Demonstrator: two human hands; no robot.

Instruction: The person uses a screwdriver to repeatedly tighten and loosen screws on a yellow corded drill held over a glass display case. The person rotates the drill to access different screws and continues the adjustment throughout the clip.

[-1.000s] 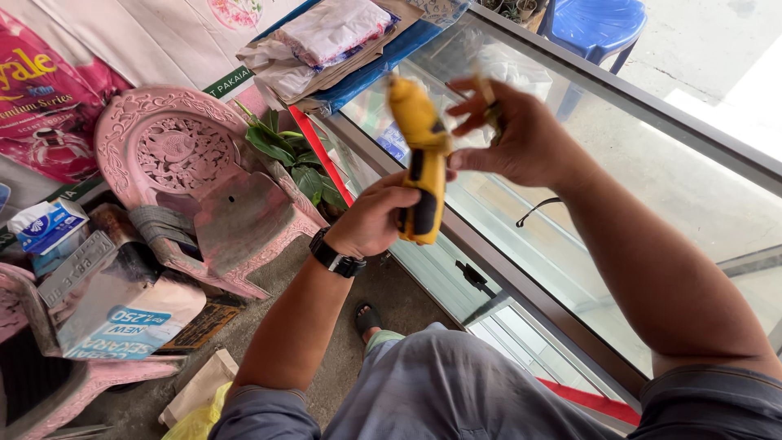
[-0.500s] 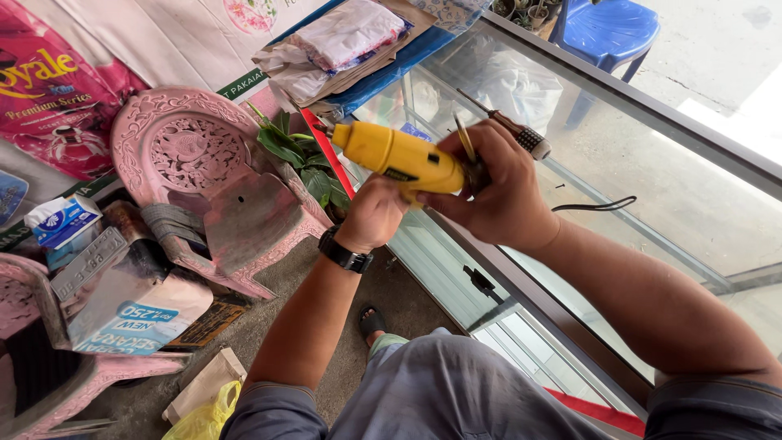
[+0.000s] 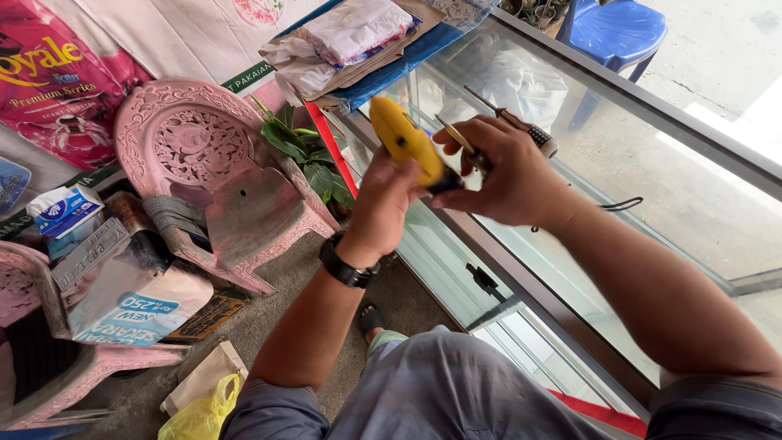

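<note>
My left hand (image 3: 384,204), with a black watch on the wrist, grips the handle of a yellow power drill (image 3: 406,143) whose body tilts up to the left. My right hand (image 3: 509,171) closes around the drill's front end and holds a thin metal bit (image 3: 453,134) between the fingers. Both hands are raised over the edge of a glass display counter (image 3: 652,179). A screwdriver with a checkered handle (image 3: 521,124) lies on the glass just behind my right hand.
A pink plastic chair (image 3: 212,179) stands to the left with green leaves (image 3: 305,155) beside it. Boxes and printed bags lie at far left, a yellow plastic bag (image 3: 195,411) on the floor. A blue chair (image 3: 611,33) stands behind the counter. Folded cloth and packets rest on the counter's far end.
The drill swung from upright, to lying level, to tilted up-left. My right hand moved onto the drill's front end and stays there. The view shifted slightly.
</note>
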